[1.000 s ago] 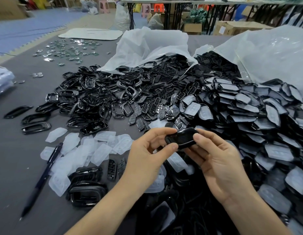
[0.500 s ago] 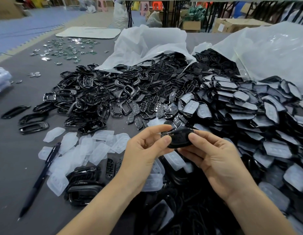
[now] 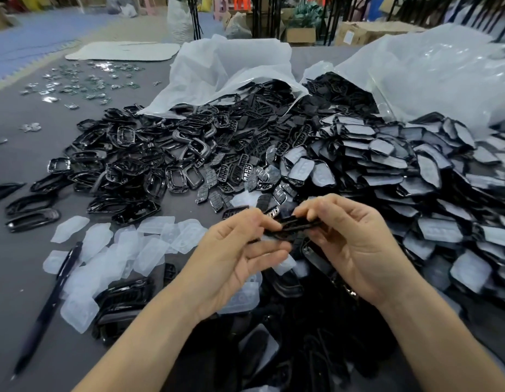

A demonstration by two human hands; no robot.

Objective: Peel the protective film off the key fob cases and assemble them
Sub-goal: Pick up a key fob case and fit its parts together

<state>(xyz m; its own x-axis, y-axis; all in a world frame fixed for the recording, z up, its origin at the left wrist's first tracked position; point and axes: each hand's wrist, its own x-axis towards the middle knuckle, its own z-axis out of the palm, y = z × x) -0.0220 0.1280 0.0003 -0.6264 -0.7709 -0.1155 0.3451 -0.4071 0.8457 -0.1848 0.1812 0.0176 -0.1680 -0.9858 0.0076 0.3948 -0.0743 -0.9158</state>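
I hold one black key fob case (image 3: pixel 295 225) edge-on between both hands, just above the table's near middle. My left hand (image 3: pixel 240 250) pinches its left end with thumb and fingertips. My right hand (image 3: pixel 350 239) grips its right end, fingers curled over the top. A heap of film-covered case shells (image 3: pixel 401 171) lies to the right. Glossy black frames (image 3: pixel 127 162) are piled to the left, and button pads (image 3: pixel 240 168) lie in the middle. Peeled clear films (image 3: pixel 127 250) are scattered at the left front.
Two open white plastic bags (image 3: pixel 234 69) (image 3: pixel 432 72) spill parts at the back. A dark pen (image 3: pixel 47 301) lies at the left front on the grey table (image 3: pixel 25 278). Small shiny metal pieces (image 3: pixel 76 83) are strewn at the far left. More black parts (image 3: pixel 288 349) lie under my wrists.
The case has turned from showing its broad face to lying edge-on between my hands. Both hands stayed on it and shifted their fingers along its ends.
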